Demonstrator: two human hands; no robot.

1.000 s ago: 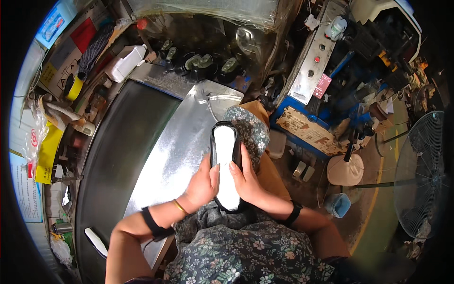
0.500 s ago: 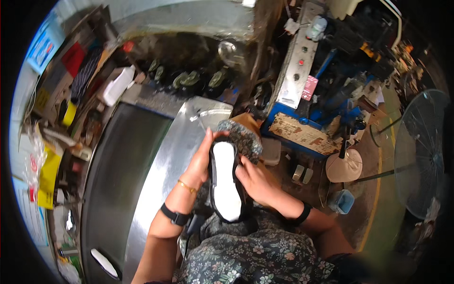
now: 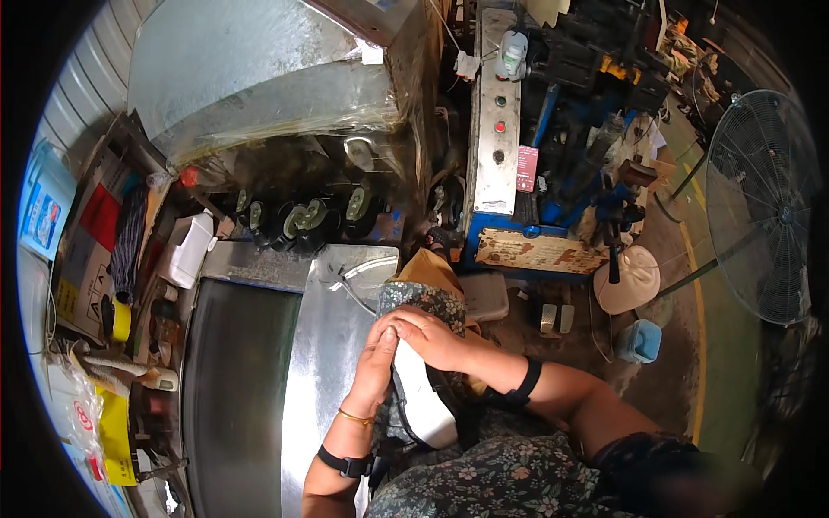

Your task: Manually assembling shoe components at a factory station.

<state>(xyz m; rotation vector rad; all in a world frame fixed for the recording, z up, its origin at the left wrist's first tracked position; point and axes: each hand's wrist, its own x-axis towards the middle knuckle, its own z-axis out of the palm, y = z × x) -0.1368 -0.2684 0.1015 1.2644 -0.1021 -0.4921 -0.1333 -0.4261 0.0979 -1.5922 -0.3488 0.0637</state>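
Note:
Over my lap lies a black-sided shoe (image 3: 421, 401), its long white face turned up. My left hand (image 3: 373, 361) wraps the left side of its far end, thumb on the white face. From the other side my right hand (image 3: 429, 338) reaches across that same end, and its fingers meet the left ones. Both hands are closed on the shoe, covering its far tip. The near end shows uncovered above my flowered apron (image 3: 492, 470).
A dark conveyor belt (image 3: 237, 371) with a shiny metal border (image 3: 324, 363) runs along my left. Several dark shoes with green tops (image 3: 356, 207) stand beyond it. Ahead right is a blue-framed machine with a button panel (image 3: 496, 129). A stool (image 3: 629, 278), blue bin (image 3: 640, 340) and large fan (image 3: 760, 207) stand right.
My right hand has moved from the shoe's side over its far end, meeting the left. The view has shifted, and the white-faced piece on the belt at lower left has left it.

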